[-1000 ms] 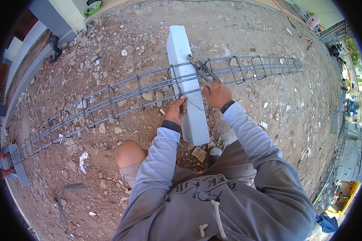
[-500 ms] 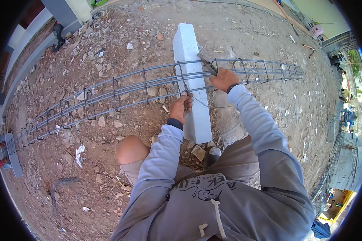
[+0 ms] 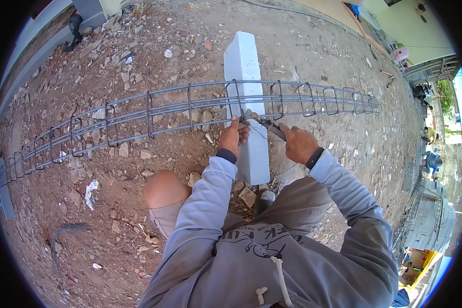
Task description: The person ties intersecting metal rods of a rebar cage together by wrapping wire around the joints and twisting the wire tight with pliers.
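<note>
A long cage of steel rebar (image 3: pixel 149 110) with square stirrups lies across a pale block (image 3: pixel 243 59). My right hand (image 3: pixel 300 145) is closed around the handles of a pair of pincers (image 3: pixel 274 130). Their jaws sit at the near lower bar, by a stirrup over the block. My left hand (image 3: pixel 232 137) is beside that same joint, thumb and fingers pinched on thin tie wire (image 3: pixel 256 132). Loose wire ends stick out to the right of those fingers, over the block. Exactly how the jaws grip the wire is too small to tell.
A second block (image 3: pixel 4 192) props the cage's far left end. Stones and rubble cover the ground, with a white scrap (image 3: pixel 91 194) and a bundle of thin wire (image 3: pixel 61 233) at left. A person in blue (image 3: pixel 432 162) is far off to the right.
My right hand has brought the pincers down and toward me, from the upper bars to the near lower bar beside my left hand. My left hand stays at the joint.
</note>
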`<state>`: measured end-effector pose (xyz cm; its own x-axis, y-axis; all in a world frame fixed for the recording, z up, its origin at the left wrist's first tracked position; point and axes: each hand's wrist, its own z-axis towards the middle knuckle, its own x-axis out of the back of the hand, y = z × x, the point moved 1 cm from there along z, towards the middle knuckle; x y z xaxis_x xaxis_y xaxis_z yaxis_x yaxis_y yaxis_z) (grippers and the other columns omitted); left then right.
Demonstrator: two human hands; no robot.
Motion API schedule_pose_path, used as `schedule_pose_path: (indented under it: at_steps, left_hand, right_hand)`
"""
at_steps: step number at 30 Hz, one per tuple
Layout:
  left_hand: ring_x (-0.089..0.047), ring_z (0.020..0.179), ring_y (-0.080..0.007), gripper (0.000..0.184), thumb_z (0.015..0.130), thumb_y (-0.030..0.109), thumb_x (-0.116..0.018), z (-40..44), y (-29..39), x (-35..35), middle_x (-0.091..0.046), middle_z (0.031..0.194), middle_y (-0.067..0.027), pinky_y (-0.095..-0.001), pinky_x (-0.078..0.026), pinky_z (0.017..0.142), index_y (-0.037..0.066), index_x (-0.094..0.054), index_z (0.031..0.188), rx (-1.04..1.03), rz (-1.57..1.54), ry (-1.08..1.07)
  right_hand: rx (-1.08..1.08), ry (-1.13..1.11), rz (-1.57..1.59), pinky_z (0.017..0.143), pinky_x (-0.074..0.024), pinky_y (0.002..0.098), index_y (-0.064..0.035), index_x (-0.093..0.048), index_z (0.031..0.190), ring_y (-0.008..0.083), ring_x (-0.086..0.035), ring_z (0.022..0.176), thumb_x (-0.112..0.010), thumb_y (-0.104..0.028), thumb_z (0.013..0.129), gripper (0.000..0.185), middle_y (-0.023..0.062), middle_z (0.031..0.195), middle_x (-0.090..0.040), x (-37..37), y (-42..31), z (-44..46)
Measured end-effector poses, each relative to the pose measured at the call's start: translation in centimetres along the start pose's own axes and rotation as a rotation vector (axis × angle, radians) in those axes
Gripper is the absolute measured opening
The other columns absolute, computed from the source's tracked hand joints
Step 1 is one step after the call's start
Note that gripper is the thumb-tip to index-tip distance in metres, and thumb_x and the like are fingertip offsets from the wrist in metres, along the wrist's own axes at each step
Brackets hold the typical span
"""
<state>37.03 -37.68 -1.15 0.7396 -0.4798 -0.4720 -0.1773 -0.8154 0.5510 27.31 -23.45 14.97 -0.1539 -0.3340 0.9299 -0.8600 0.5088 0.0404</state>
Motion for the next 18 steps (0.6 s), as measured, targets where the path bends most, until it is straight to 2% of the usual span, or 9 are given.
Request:
schedule_pose_path:
  at_steps: [1, 4, 8, 10, 11, 13, 18]
  left_hand:
    - [-0.056, 0.061, -0.0080, 0.049, 0.090, 0.053, -0.046, 0.0, 0.2, 0.0, -0.063, 0.073, 0.0017, -0.0227, -0.043, 0.054, 0.009, -0.067, 0.089, 0.007, 0.008, -0.001]
    - [-0.057, 0.060, -0.0088, 0.050, 0.090, 0.054, -0.046, 0.2, 0.4, 0.0, -0.066, 0.074, -0.0003, -0.0240, -0.043, 0.055, 0.009, -0.067, 0.087, 0.005, 0.048, 0.021]
    - [-0.057, 0.059, -0.0100, 0.049, 0.090, 0.053, -0.046, 0.5, 0.5, 0.1, -0.067, 0.076, -0.0028, -0.0251, -0.042, 0.055, 0.008, -0.066, 0.085, -0.044, 0.111, 0.055]
    - [-0.056, 0.055, -0.0108, 0.050, 0.090, 0.051, -0.048, 0.5, 0.7, -0.2, -0.066, 0.070, -0.0045, -0.0252, -0.039, 0.050, 0.005, -0.065, 0.080, -0.072, 0.096, 0.079]
    - [-0.056, 0.053, -0.0111, 0.050, 0.090, 0.050, -0.048, 0.4, 0.7, -0.2, -0.065, 0.066, -0.0054, -0.0253, -0.038, 0.047, 0.004, -0.065, 0.078, -0.085, 0.091, 0.091]
    - [-0.057, 0.057, -0.0113, 0.048, 0.089, 0.051, -0.048, 0.5, 0.7, 0.0, -0.066, 0.071, -0.0043, -0.0258, -0.040, 0.052, 0.006, -0.065, 0.083, -0.075, 0.113, 0.075]
    - [-0.057, 0.059, -0.0112, 0.048, 0.088, 0.051, -0.049, 0.6, 0.8, 0.1, -0.067, 0.072, -0.0039, -0.0262, -0.041, 0.056, 0.006, -0.066, 0.083, -0.052, 0.138, 0.077]
  right_hand:
    - [-0.043, -0.005, -0.033, 0.067, -0.0503, 0.0483, -0.0033, -0.041, 0.125, 0.0406, -0.061, 0.077, -0.055, -0.007, 0.071, 0.056, 0.0237, 0.090, -0.058, 0.1, -0.3, -0.2]
    - [-0.108, 0.024, -0.085, 0.074, -0.0498, 0.0498, -0.0041, -0.034, 0.134, 0.0453, -0.056, 0.093, -0.057, -0.005, 0.069, 0.069, 0.0276, 0.104, -0.051, 0.6, -1.0, -0.4]
    - [-0.122, 0.047, -0.148, 0.089, -0.0432, 0.0538, -0.0053, -0.028, 0.140, 0.0518, -0.038, 0.116, -0.059, -0.006, 0.068, 0.079, 0.0300, 0.120, -0.040, 0.2, -1.9, -1.1]
    - [-0.156, 0.071, -0.193, 0.095, -0.0379, 0.0560, -0.0059, -0.027, 0.140, 0.0530, -0.031, 0.122, -0.060, -0.006, 0.068, 0.080, 0.0299, 0.125, -0.037, 0.5, -2.8, -1.3]
    - [-0.162, 0.062, -0.224, 0.097, -0.0347, 0.0574, -0.0066, -0.026, 0.141, 0.0529, -0.029, 0.124, -0.060, -0.009, 0.070, 0.080, 0.0292, 0.128, -0.036, 0.8, -3.1, -1.3]
    - [-0.178, 0.044, -0.284, 0.100, -0.0282, 0.0602, -0.0080, -0.023, 0.143, 0.0528, -0.025, 0.128, -0.061, -0.015, 0.074, 0.079, 0.0277, 0.134, -0.033, 1.2, -3.6, -1.2]
    - [-0.194, 0.077, -0.384, 0.103, -0.0240, 0.0604, -0.0069, -0.021, 0.144, 0.0522, -0.022, 0.129, -0.056, -0.015, 0.080, 0.073, 0.0265, 0.137, -0.031, 1.4, -4.0, -1.1]
